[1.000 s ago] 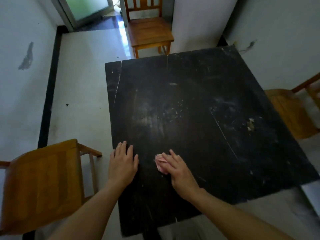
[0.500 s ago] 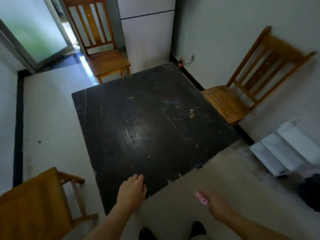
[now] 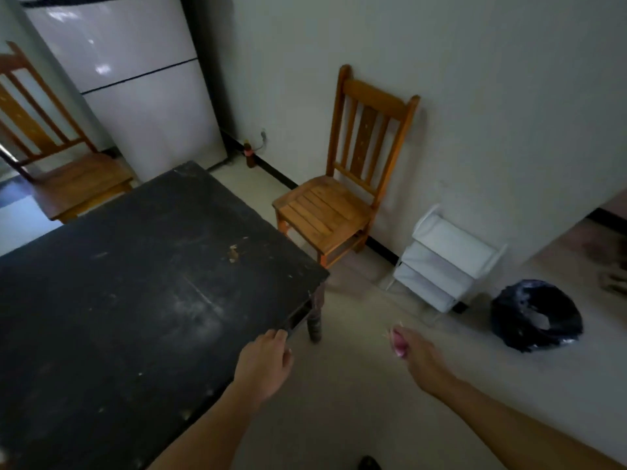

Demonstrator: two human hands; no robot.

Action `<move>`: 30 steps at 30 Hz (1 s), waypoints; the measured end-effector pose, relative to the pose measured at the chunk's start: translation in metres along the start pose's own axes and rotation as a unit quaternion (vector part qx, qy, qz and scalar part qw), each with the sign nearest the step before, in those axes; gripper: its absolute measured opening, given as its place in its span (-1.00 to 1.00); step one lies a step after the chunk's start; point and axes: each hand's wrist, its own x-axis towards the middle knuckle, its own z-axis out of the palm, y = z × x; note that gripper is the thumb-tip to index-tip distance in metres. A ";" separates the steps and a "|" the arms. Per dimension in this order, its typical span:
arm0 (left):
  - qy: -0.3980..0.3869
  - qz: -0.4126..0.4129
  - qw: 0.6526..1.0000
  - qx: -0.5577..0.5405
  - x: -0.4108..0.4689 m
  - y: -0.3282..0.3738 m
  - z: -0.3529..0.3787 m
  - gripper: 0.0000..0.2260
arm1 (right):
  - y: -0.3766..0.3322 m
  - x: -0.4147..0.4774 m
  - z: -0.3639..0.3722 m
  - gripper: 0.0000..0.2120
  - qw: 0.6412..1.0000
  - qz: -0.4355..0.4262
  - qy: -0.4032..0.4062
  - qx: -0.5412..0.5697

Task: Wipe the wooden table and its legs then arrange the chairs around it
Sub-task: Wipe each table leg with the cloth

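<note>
The dark wooden table (image 3: 135,300) fills the left of the head view, its top scuffed and dusty, one turned leg (image 3: 315,320) showing at the near right corner. My left hand (image 3: 264,362) rests on the table's right edge, fingers loosely bent over it. My right hand (image 3: 419,359) hangs over the floor to the right of the table and holds a small pink cloth (image 3: 397,340). One wooden chair (image 3: 339,205) stands against the right wall. Another wooden chair (image 3: 61,178) stands beyond the table's far left side.
A white fridge (image 3: 135,96) stands at the back. A small bottle (image 3: 250,154) sits on the floor by the wall. A white shelf rack (image 3: 444,262) and a black bin bag (image 3: 536,315) stand to the right on the pale floor.
The view has swung right. My right hand lifted the pink cloth off the tabletop and moved out over the floor. My left hand slid along to the table's right edge.
</note>
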 end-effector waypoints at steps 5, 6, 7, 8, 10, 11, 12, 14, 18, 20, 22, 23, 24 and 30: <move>0.020 0.022 1.000 -0.007 0.050 0.079 0.008 -0.65 | 0.023 0.028 -0.052 -0.69 0.998 0.023 -0.019 -0.050; 0.023 0.029 0.999 -0.007 0.058 0.089 0.009 -0.64 | 0.029 0.037 -0.058 -0.66 0.998 0.011 -0.019 -0.059; 0.024 0.034 0.999 -0.004 0.067 0.097 0.010 -0.64 | 0.037 0.047 -0.064 -0.65 0.998 0.005 -0.025 -0.065; 0.024 0.038 0.999 0.001 0.076 0.102 0.012 -0.63 | 0.046 0.060 -0.066 -0.67 0.996 0.000 -0.036 -0.079; 0.020 0.043 0.999 0.007 0.096 0.106 0.021 -0.63 | 0.057 0.085 -0.069 -0.75 0.990 -0.010 -0.068 -0.120; 0.013 0.040 0.999 0.008 0.106 0.107 0.026 -0.64 | 0.059 0.097 -0.071 -0.72 0.988 -0.019 -0.073 -0.137; 0.007 0.037 0.999 0.008 0.117 0.107 0.033 -0.65 | 0.067 0.109 -0.070 -0.67 0.984 -0.028 -0.082 -0.158; -0.002 0.029 1.000 -0.003 0.140 0.109 0.046 -0.67 | 0.072 0.131 -0.072 -0.69 0.977 -0.033 -0.107 -0.181; -0.019 0.004 0.999 -0.038 0.185 0.118 0.067 -0.64 | 0.067 0.181 -0.085 -0.95 0.973 -0.053 -0.145 -0.171; -0.025 -0.010 0.999 -0.047 0.203 0.123 0.074 -0.63 | 0.070 0.208 -0.089 -0.86 0.972 -0.060 -0.146 -0.175; -0.035 -0.028 0.997 -0.056 0.213 0.128 0.080 -0.63 | 0.077 0.230 -0.092 -0.75 0.968 -0.063 -0.153 -0.187; -0.034 -0.039 0.997 -0.060 0.217 0.131 0.082 -0.61 | 0.081 0.239 -0.093 -0.70 0.965 -0.064 -0.167 -0.193; -0.024 -0.054 0.996 -0.065 0.220 0.134 0.085 -0.58 | 0.086 0.249 -0.094 -0.65 0.960 -0.065 -0.184 -0.199; 0.015 -0.223 0.970 -0.094 0.241 0.157 0.121 -0.62 | 0.121 0.318 -0.094 -0.57 0.925 -0.189 -0.241 -0.225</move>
